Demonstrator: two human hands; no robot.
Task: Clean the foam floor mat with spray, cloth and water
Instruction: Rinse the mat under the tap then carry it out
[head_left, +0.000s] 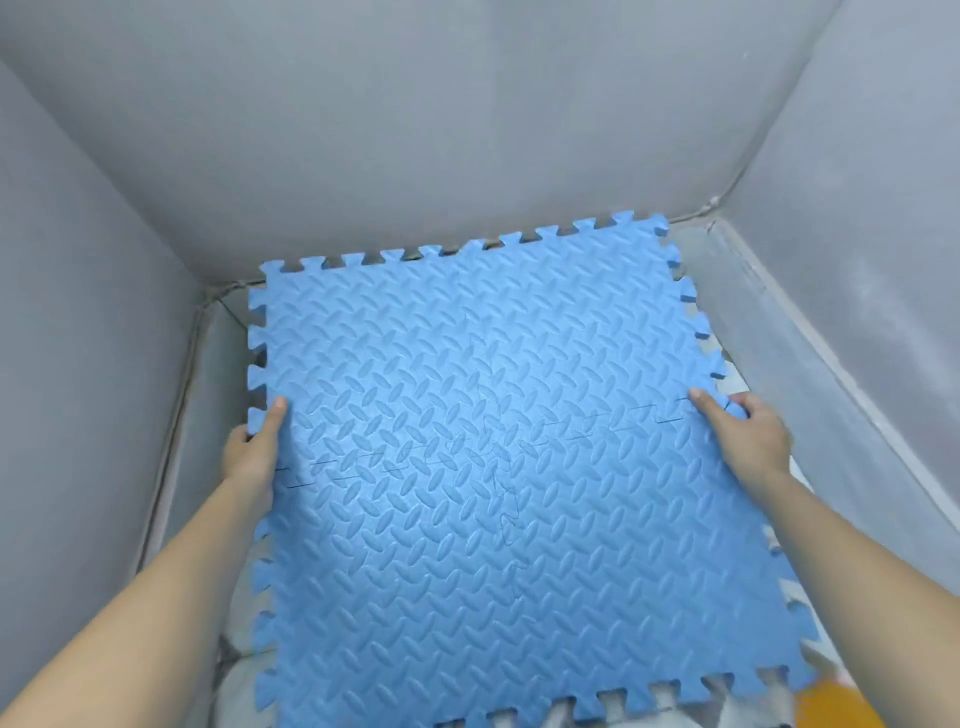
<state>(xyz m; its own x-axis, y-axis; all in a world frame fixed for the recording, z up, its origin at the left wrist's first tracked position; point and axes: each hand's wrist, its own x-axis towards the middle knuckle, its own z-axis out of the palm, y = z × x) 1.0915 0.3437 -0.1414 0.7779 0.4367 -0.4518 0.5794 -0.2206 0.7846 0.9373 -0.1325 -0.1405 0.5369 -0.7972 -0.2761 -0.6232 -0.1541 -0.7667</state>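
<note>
Here, Both Hands Hold the Blue Mat by Its Side Edges

The blue foam mat (498, 441) fills the middle of the view, inside a narrow grey corner. It is made of interlocking pieces: thin seam lines cross near its centre, and puzzle-shaped teeth run round its outer border. Its surface carries a raised pattern of short crossed ovals. No brand, label or writing can be read on it.

The left hand (254, 452) grips the mat's left edge. Its thumb lies flat on the top face, pointing away from the person, while the other fingers curl round the toothed border and pass out of sight beneath. The right hand (745, 434) grips the right edge in the same way, thumb pressed on top near a seam and fingers wrapped over the rim. How widely the hidden fingers are spread cannot be told. Both forearms reach in bare from the lower corners.

The mat's far edge lies close to the grey back wall (441, 130). Grey walls rise on either side as well. Pale floor (722, 291) shows past the mat's right edge, and a blurred orange object (831, 701) sits at the lower right corner.
</note>
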